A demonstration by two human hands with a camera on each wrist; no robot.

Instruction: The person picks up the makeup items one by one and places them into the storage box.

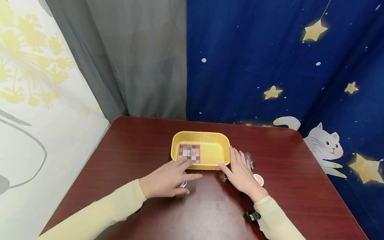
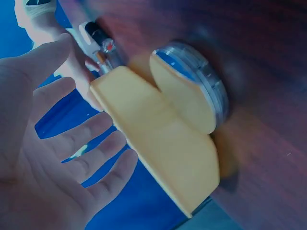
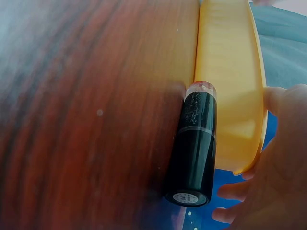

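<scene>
A yellow bin (image 1: 210, 167) stands on the table, with a checkered makeup palette (image 1: 189, 151) lying inside at its left. My left hand (image 1: 166, 180) reaches over the bin's near left side, fingers spread and holding nothing. Beneath it a round, mirror-like case (image 2: 218, 96) leans near the bin's wall, mostly hidden in the head view. My right hand (image 1: 241, 173) rests against the bin's right end, thumb at the near corner of the rim and fingers extended along the side. Close by that hand, a black cosmetic tube (image 3: 194, 148) stands at the bin's near wall.
To the right of my right hand lie a small clear-and-blue tube (image 1: 250, 161) and a round, pale, divided case (image 1: 258, 180). The dark red table (image 1: 144, 143) reaches back to a grey curtain (image 1: 150, 66) and a blue starry curtain (image 1: 240, 66).
</scene>
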